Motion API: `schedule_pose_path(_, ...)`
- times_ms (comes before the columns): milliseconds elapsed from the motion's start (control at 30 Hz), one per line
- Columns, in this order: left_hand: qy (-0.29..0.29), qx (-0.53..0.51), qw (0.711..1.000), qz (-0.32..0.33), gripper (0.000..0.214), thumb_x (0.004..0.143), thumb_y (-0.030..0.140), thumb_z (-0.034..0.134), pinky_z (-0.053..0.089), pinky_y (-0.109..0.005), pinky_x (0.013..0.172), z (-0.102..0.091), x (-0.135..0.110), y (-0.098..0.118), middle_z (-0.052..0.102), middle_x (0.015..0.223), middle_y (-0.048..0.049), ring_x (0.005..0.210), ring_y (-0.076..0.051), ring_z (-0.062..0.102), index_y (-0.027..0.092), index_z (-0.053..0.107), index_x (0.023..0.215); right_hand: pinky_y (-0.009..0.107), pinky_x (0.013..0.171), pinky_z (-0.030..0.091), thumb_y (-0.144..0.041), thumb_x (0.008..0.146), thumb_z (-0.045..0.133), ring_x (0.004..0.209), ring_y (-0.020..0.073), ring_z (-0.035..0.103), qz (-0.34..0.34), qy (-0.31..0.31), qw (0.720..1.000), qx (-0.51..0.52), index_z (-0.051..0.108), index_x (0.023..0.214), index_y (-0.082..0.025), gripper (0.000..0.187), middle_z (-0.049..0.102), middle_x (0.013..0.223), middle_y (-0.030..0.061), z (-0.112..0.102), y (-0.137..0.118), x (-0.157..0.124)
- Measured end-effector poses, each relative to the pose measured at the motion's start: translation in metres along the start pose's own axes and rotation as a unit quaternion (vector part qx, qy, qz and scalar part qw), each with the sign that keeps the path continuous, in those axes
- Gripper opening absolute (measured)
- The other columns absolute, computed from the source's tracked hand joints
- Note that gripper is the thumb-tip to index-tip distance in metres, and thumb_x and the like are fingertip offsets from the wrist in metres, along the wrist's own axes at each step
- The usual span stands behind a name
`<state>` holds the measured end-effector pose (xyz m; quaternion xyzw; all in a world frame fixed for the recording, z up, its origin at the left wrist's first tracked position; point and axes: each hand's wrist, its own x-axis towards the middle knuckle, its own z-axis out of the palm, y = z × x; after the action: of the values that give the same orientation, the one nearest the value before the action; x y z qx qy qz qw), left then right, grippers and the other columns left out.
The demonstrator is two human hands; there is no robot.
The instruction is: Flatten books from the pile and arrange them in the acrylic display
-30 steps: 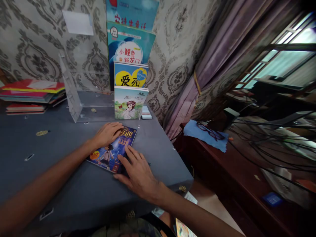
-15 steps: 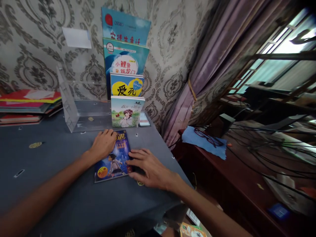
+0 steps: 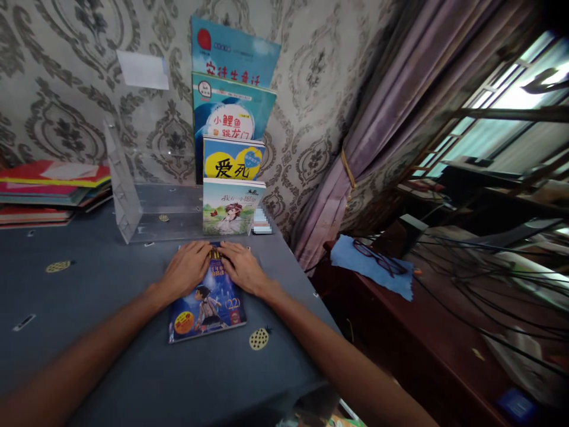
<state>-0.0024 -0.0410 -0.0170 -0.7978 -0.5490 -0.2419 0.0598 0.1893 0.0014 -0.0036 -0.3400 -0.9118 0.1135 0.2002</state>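
A blue-purple paperback book (image 3: 212, 307) lies face up on the grey-blue tablecloth (image 3: 106, 273). My left hand (image 3: 187, 267) rests flat over its upper left part, fingers stretched toward the far edge. On the upper right part lies my right hand (image 3: 244, 268), also flat, its fingertips close to those of the left. Between them some of the yellow title shows; the far corners are covered. Just beyond stands a clear acrylic rack (image 3: 128, 207), its right side holding a pale green book (image 3: 226, 216), a blue-and-yellow book (image 3: 211, 155), a teal book (image 3: 204, 110) and a taller blue book (image 3: 240, 53).
Red and yellow folders (image 3: 53, 187) are stacked at the table's left. A pale card (image 3: 142, 70) shows above the rack's left side. To the right, a dark red desk (image 3: 400, 320) carries a blue cloth (image 3: 347, 255), glasses (image 3: 377, 258) and tangled cables (image 3: 480, 273). A purple curtain (image 3: 377, 118) hangs behind.
My right hand has moved from the book's right edge up and left onto its upper part. My left hand stays on the upper left. The view has shifted slightly.
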Motion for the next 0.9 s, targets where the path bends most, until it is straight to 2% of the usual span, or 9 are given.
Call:
schedule_pose_path(200,-0.019,0.007,1.000,-0.015,0.031,0.098,0.023,0.041,0.050,-0.049,0.099,-0.0025,0.0008,0.0026,0.069,0.122,-0.0139,0.113,-0.030,0.063,0.017,0.066,0.116,0.042,0.119,0.037,-0.018,0.099,0.050,0.137,0.0239,0.054,0.001,0.010,1.000,0.005,0.063,0.135,-0.012,0.039,0.060,0.145,0.0163,0.0030,0.0018,-0.0009)
schedule_pose_path(500,-0.001,0.004,1.000,-0.001,0.037,0.100,0.024,0.040,0.051,-0.052,0.100,0.0016,-0.0005,-0.0010,0.068,0.128,-0.0144,0.117,-0.031,0.063,0.017,0.065,0.126,0.044,0.119,0.038,-0.019,0.099,0.049,0.138,0.0234,0.053,-0.009,0.026,1.000,0.009,0.064,0.134,-0.016,0.038,0.059,0.146,0.0130,0.0066,0.0054,-0.0028)
schedule_pose_path(633,0.003,0.009,1.000,0.006,0.038,0.099,0.024,0.041,0.051,-0.051,0.101,0.0030,-0.0005,-0.0031,0.068,0.129,-0.0143,0.118,-0.030,0.063,0.017,0.067,0.125,0.045,0.119,0.038,-0.019,0.099,0.049,0.138,0.0238,0.053,-0.017,0.033,0.999,0.018,0.064,0.134,-0.013,0.038,0.060,0.145,0.0154,0.0079,0.0071,-0.0032)
schedule_pose_path(800,-0.002,0.029,1.000,0.001,0.038,0.099,0.025,0.041,0.052,-0.051,0.098,0.0030,-0.0003,-0.0029,0.068,0.130,-0.0150,0.116,-0.031,0.064,0.017,0.067,0.125,0.046,0.118,0.040,-0.017,0.098,0.051,0.137,0.0237,0.054,-0.015,0.041,0.999,0.019,0.065,0.133,-0.017,0.038,0.061,0.145,0.0133,0.0104,0.0082,-0.0023)
schedule_pose_path(900,-0.008,0.034,0.999,0.007,0.037,0.098,0.022,0.042,0.052,-0.051,0.098,0.0007,0.0006,-0.0018,0.068,0.128,-0.0150,0.116,-0.030,0.063,0.016,0.067,0.125,0.046,0.118,0.041,-0.015,0.096,0.051,0.136,0.0250,0.055,-0.017,0.044,0.999,0.024,0.066,0.131,-0.014,0.037,0.062,0.142,0.0154,0.0102,0.0070,-0.0027)
